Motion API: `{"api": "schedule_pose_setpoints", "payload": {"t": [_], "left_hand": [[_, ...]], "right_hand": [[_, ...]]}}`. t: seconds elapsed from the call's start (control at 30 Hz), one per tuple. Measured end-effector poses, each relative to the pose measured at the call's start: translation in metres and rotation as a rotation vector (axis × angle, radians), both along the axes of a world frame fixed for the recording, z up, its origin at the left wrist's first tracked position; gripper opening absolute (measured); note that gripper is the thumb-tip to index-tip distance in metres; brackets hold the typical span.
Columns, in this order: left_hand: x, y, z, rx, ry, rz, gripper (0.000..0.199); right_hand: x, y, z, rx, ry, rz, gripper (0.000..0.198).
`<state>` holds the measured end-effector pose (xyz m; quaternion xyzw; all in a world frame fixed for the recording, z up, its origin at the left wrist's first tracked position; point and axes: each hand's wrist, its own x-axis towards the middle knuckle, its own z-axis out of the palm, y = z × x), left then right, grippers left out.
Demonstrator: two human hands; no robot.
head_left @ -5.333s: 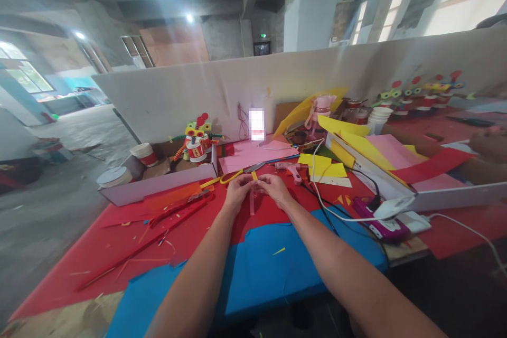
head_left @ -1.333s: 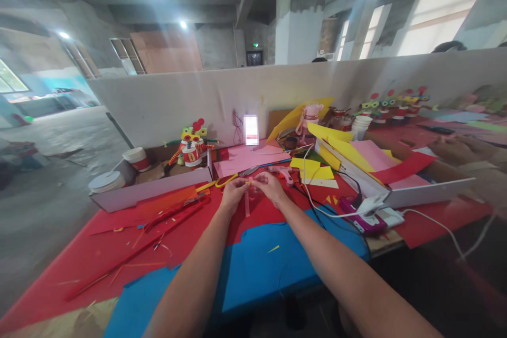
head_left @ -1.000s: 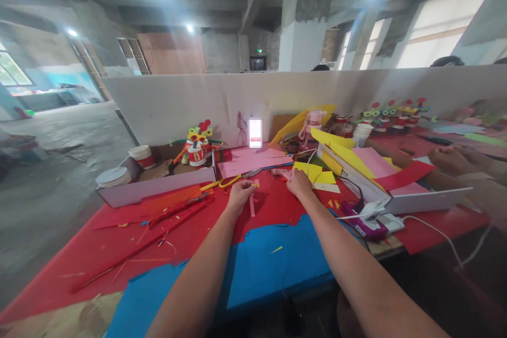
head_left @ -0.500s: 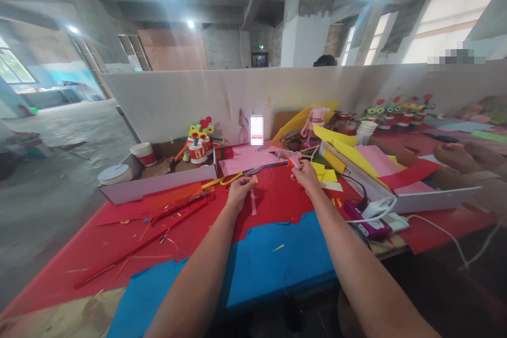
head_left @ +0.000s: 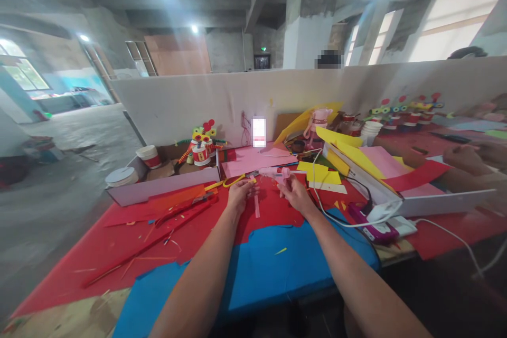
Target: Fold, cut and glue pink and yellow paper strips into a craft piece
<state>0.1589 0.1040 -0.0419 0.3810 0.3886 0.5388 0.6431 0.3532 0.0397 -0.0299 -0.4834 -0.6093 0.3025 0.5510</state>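
My right hand (head_left: pixel 297 196) is wrapped round the handle of a pink hot glue gun (head_left: pixel 279 173). Its nozzle points left, close above my left hand (head_left: pixel 238 196). Between the left fingertips is a small yellow piece of paper, partly hidden by the fingers. A narrow pink paper strip (head_left: pixel 256 206) hangs or lies just below these fingertips; whether it joins the yellow piece I cannot tell. Behind the left hand lie scissors with yellow handles (head_left: pixel 231 182). Pink paper sheets (head_left: pixel 253 160) are spread beyond both hands.
A white box (head_left: pixel 166 185) at left holds paper cups and a cup figure (head_left: pixel 202 150). Yellow sheets (head_left: pixel 322 174) and a white cord (head_left: pixel 315 190) lie at right, near a purple power strip (head_left: pixel 370 224). Blue felt-like material (head_left: pixel 285 259) covers the front edge. A co-worker's blurred hands are far right.
The glue gun has come back from the far right, nearer my left hand, its white cord now drawn across the yellow sheets. My left hand stays nearly in place.
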Motion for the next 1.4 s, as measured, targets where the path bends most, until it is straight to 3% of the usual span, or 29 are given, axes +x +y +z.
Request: {"api": "schedule_pose_setpoints", "payload": {"t": [0.2,0.87,1.4], "left_hand": [[0.000,-0.001,0.000,-0.010,-0.051,0.047,0.023],[0.002,-0.002,-0.001,0.010,-0.057,0.052,0.019],[0.003,-0.003,-0.001,0.015,-0.032,0.036,0.018]], "right_hand": [[0.000,-0.006,0.004,0.006,-0.193,-0.038,0.040],[-0.003,-0.004,-0.005,0.154,-0.339,-0.036,0.034],[-0.005,-0.004,-0.007,0.183,-0.415,-0.074,0.031]]}}
